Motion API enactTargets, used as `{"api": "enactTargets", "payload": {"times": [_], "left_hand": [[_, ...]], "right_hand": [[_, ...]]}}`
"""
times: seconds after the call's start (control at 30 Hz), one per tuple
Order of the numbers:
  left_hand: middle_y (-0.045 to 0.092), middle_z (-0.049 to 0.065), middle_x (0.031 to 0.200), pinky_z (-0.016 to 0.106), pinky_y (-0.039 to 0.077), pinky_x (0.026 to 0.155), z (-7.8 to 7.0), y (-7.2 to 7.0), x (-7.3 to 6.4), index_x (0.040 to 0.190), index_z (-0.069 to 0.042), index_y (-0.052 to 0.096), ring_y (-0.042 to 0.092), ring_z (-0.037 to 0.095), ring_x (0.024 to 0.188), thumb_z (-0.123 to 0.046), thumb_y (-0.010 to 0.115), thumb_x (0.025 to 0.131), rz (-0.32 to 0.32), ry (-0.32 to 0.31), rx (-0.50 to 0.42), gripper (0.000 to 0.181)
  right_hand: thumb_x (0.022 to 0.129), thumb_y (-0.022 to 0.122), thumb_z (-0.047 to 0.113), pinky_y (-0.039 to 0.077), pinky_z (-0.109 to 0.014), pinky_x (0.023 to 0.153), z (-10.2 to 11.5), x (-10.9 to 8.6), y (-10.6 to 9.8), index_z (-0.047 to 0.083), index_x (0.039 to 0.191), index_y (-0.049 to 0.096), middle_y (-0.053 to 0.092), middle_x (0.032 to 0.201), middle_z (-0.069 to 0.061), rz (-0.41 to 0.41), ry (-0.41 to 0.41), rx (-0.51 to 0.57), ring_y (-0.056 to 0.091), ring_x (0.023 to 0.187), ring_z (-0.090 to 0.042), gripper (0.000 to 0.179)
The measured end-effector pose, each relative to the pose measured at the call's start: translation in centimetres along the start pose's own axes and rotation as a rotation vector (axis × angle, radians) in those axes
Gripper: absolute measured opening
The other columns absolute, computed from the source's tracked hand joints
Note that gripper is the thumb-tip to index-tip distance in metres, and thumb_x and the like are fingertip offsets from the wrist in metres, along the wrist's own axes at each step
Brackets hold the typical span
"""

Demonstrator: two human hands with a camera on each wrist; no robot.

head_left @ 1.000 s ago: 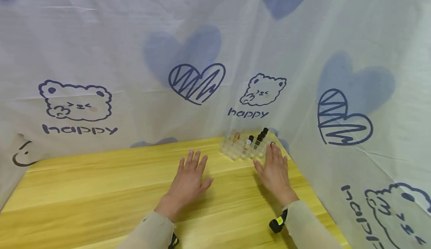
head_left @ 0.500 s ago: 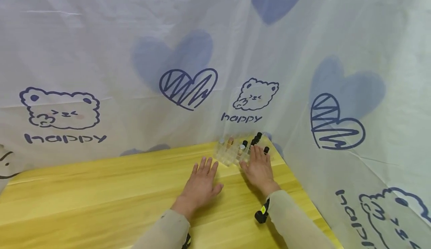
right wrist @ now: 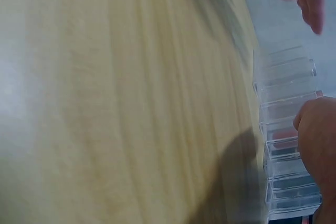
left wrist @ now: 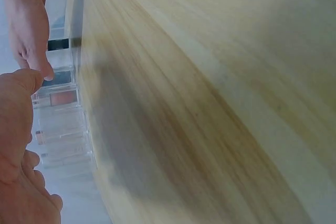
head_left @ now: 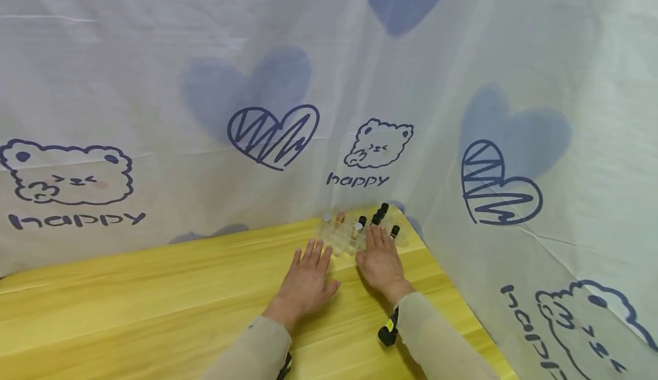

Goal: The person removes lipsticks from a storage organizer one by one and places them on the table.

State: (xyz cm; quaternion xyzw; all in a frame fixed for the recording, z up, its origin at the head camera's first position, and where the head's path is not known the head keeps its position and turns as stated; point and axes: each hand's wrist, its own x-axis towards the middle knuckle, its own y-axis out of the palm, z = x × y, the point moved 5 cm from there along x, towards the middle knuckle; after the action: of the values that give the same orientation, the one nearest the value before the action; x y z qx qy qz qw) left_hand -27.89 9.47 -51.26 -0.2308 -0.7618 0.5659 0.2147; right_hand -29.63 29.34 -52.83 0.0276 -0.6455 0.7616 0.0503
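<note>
Some rack (head_left: 337,246) slots hidden behind right hand (head_left: 381,261); fingers (head_left: 378,238) straight, empty, left hand (head_left: 307,283) too.

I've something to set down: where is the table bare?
The widest bare patch of the table lies left of the left hand, back to the patterned cloth. A smaller one lies between the hands. The far right corner is crowded: a clear rack of capped tubes stands there, with the right hand at its front.
</note>
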Motion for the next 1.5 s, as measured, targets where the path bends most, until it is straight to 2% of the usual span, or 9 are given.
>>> {"api": "enactTargets", "payload": {"times": [0.17,0.53,0.8,1.0,1.17,1.37,1.5], "left_hand": [[0.020,0.017,0.175,0.059,0.017,0.132,0.4,0.4,0.1,0.168,-0.007,0.025,0.013,0.035,0.164,-0.051,0.054,0.107,0.005,0.000,0.010,0.080],[0.021,0.015,0.176,0.059,0.017,0.132,0.5,0.3,0.2,0.168,-0.008,0.024,0.013,0.034,0.164,-0.052,0.053,0.108,0.018,-0.009,0.017,0.080],[0.019,0.014,0.176,0.058,0.017,0.132,1.6,0.3,-0.3,0.168,-0.007,0.024,0.012,0.034,0.164,-0.049,0.054,0.108,0.013,-0.015,0.020,0.080],[0.023,0.016,0.175,0.056,0.020,0.132,2.4,0.0,-1.5,0.167,-0.005,0.028,0.016,0.035,0.164,-0.046,0.053,0.109,-0.002,0.018,0.039,0.075],[0.025,0.016,0.174,0.054,0.021,0.132,3.3,-0.4,-3.1,0.166,-0.004,0.031,0.019,0.035,0.163,-0.044,0.052,0.110,-0.015,0.047,0.066,0.072],[0.026,0.016,0.174,0.055,0.024,0.131,4.1,-0.9,-5.1,0.166,-0.005,0.031,0.021,0.035,0.162,-0.044,0.054,0.110,-0.008,0.074,0.093,0.072],[0.025,0.016,0.174,0.054,0.023,0.131,4.7,-1.2,-6.6,0.167,-0.005,0.029,0.022,0.035,0.162,-0.044,0.054,0.109,0.000,0.076,0.111,0.074]], "right_hand": [[0.111,0.045,0.030,0.022,-0.060,0.130,1.0,-0.4,0.3,-0.005,0.164,0.026,0.026,0.172,-0.023,-0.028,-0.036,-0.014,0.022,0.160,-0.044,0.067],[0.111,0.050,0.026,0.027,-0.055,0.130,2.1,-2.1,0.6,-0.008,0.161,0.033,0.033,0.168,-0.026,-0.099,-0.107,-0.065,0.029,0.158,-0.045,0.063],[0.110,0.050,0.026,0.027,-0.055,0.130,3.6,-3.4,0.9,-0.008,0.161,0.034,0.034,0.168,-0.026,-0.109,-0.152,-0.072,0.030,0.157,-0.045,0.063],[0.110,0.051,0.026,0.026,-0.058,0.129,4.9,-4.3,0.9,-0.005,0.162,0.032,0.033,0.170,-0.023,-0.107,-0.156,-0.048,0.030,0.157,-0.045,0.064],[0.110,0.050,0.028,0.025,-0.061,0.129,6.2,-5.2,0.9,-0.002,0.163,0.034,0.033,0.170,-0.020,-0.102,-0.151,-0.040,0.030,0.158,-0.043,0.063],[0.110,0.051,0.030,0.026,-0.061,0.128,7.7,-6.5,0.9,-0.002,0.162,0.037,0.036,0.169,-0.020,-0.136,-0.172,-0.035,0.033,0.157,-0.043,0.062],[0.110,0.052,0.028,0.027,-0.061,0.128,8.6,-7.7,0.9,-0.003,0.160,0.039,0.038,0.168,-0.021,-0.159,-0.193,0.004,0.033,0.157,-0.042,0.061]]}}
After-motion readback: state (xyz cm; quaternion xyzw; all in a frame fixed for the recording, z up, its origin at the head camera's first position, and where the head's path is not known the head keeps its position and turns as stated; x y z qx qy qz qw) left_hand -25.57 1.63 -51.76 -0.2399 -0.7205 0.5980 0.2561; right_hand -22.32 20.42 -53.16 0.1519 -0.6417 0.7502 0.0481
